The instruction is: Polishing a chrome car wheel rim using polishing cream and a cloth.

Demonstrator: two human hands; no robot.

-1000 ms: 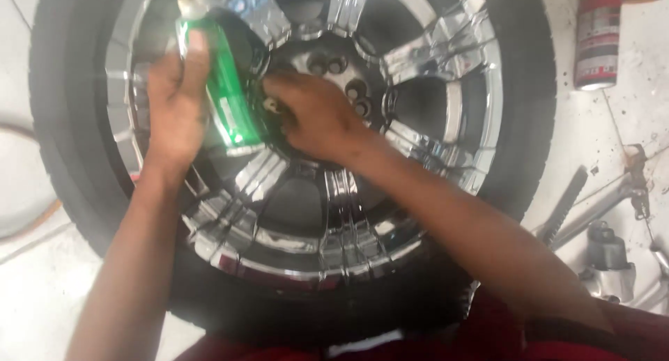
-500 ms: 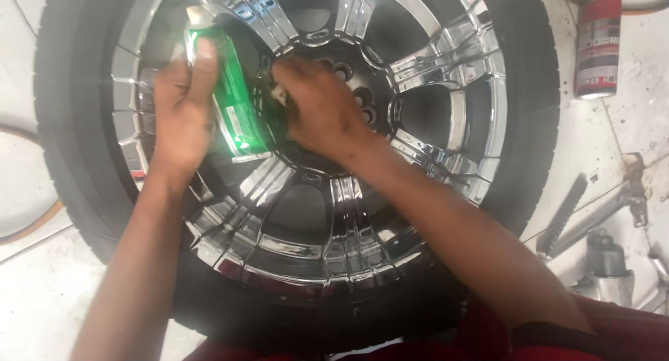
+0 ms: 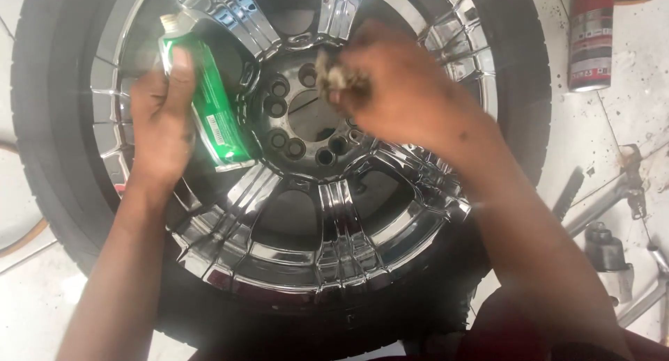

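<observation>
The left hand (image 3: 162, 127) grips a green bottle (image 3: 209, 100) slanting toward the chrome wheel (image 3: 327, 242) hub, while the right hand (image 3: 390, 89) pinches a small rag (image 3: 334, 72) just above that hub.

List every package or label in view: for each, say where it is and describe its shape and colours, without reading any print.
Green bottle: flat-sided, pale cap, white label patch; held in the left hand over the chrome wheel.
Spray can: upper right on the floor, cylindrical, red and grey banded label.
</observation>
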